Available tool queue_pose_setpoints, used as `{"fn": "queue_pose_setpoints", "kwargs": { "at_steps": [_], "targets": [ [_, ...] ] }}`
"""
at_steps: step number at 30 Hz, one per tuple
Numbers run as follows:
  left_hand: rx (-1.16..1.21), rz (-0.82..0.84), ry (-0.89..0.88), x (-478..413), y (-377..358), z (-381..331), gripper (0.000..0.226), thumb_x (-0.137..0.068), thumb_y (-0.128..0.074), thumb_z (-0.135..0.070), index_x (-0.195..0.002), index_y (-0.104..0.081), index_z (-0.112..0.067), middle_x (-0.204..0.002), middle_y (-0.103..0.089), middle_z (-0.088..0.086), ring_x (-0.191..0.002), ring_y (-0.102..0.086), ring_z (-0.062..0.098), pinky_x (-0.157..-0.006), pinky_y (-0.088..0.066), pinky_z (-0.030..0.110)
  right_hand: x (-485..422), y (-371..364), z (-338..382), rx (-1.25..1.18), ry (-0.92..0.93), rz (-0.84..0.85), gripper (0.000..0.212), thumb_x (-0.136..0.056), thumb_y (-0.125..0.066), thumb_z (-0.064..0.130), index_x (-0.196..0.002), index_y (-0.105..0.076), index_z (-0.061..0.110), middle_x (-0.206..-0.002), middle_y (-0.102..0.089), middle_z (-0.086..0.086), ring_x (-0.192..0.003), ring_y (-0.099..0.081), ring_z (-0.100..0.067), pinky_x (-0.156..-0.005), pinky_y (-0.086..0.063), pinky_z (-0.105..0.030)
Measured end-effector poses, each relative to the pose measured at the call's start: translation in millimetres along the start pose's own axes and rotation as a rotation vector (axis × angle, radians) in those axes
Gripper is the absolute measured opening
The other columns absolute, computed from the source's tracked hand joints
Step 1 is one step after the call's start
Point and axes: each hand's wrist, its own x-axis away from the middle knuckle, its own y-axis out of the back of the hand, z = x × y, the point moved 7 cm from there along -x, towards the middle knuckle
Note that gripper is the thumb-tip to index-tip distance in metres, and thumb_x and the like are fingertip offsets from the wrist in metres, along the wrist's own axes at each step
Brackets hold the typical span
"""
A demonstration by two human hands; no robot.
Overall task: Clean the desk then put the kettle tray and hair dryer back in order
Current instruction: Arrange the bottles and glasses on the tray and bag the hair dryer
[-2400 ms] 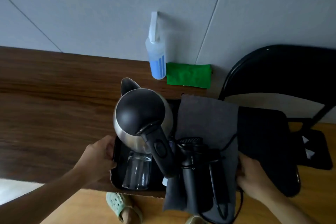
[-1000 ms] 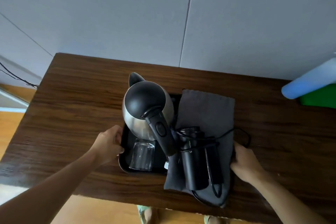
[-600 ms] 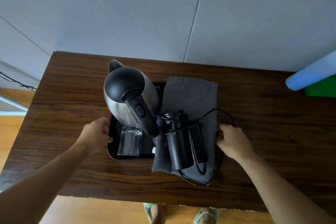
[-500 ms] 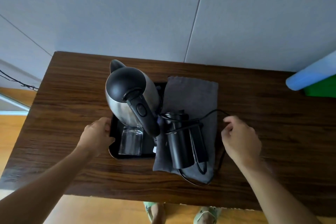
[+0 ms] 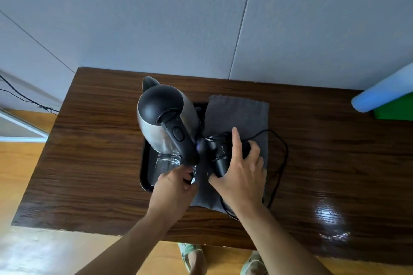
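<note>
Tray (image 5: 144, 163) sits mid-way along the table (image 5: 100, 140). The kettle (image 5: 165, 114) is upright on it, with the glass (image 5: 166, 164) just in front. Hair dryer (image 5: 220, 152) lies on a grey cloth (image 5: 237, 111) draped over the tray's right side.

Right hand (image 5: 241, 176): grip wrapped over the hair dryer, forefinger straight along its top. Left hand (image 5: 174, 187): fingers curled at the tray's near edge beside the glass. Whether its grip has the glass, the rim or the cloth hem cannot be told, as the knuckles hide it.

Cord (image 5: 282, 158) loops loose on the table to the right.

Risks: lifting the hair dryer may drag cloth and cord along. A snag on the kettle handle, which is very close, could tip the glass.
</note>
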Motion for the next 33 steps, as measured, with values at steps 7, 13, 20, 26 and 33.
{"fn": "queue_pose_setpoints", "kwargs": {
  "at_steps": [7, 13, 20, 26, 33],
  "targets": [
    [0.015, -0.111, 0.037, 5, -16, -10, 0.02, -0.078, -0.079, -0.033, -0.094, -0.068, -0.028, -0.075, -0.07, -0.014, -0.075, -0.068, 0.015, -0.071, -0.057, 0.033, 5, 38, -81, -0.08, -0.058, 0.0, 0.125, -0.063, -0.079, 0.051, -0.154, 0.007, 0.048, -0.151, -0.025, -0.01, -0.126, -0.045, -0.034, -0.097, -0.05, -0.051],
    [0.012, -0.11, 0.074, 9, -29, -15, 0.008, -0.082, -0.074, -0.018, -0.077, -0.068, -0.019, -0.066, -0.067, -0.006, -0.072, -0.063, 0.024, -0.072, -0.051, 0.037, -9, 53, -185, -0.076, -0.24, -0.012, 0.122, -0.062, -0.085, 0.047, -0.152, -0.002, 0.05, -0.15, -0.024, -0.011, -0.13, -0.042, -0.038, -0.098, -0.049, -0.057],
    [0.005, -0.095, 0.115, 11, -36, -40, 0.023, -0.077, -0.079, -0.009, -0.068, -0.067, -0.027, -0.057, -0.065, -0.017, -0.063, -0.06, -0.005, -0.057, -0.036, 0.005, -31, 71, -308, -0.04, -0.531, -0.07, 0.115, -0.065, -0.089, 0.042, -0.15, -0.013, 0.043, -0.153, -0.022, -0.019, -0.131, -0.039, -0.05, -0.101, -0.045, -0.062],
    [0.022, -0.058, 0.121, 19, -50, -63, 0.028, -0.078, -0.079, -0.01, -0.065, -0.067, -0.031, -0.065, -0.066, -0.028, -0.065, -0.06, -0.006, -0.059, -0.038, 0.007, -36, 90, -369, -0.053, -0.672, -0.192, 0.111, -0.071, -0.085, 0.046, -0.151, -0.009, 0.039, -0.152, -0.021, -0.024, -0.127, -0.038, -0.053, -0.1, -0.044, -0.062],
    [-0.029, 0.035, 0.037, 20, -93, -97, 0.018, -0.083, -0.077, -0.015, -0.073, -0.066, -0.027, -0.068, -0.069, -0.009, -0.07, -0.064, 0.009, -0.062, -0.047, 0.028, -36, 113, -385, 0.075, -0.662, 0.027, 0.123, -0.075, -0.078, 0.061, -0.158, 0.008, 0.033, -0.167, 0.005, -0.02, -0.152, -0.006, -0.044, -0.122, -0.016, -0.06]
  ]
}}
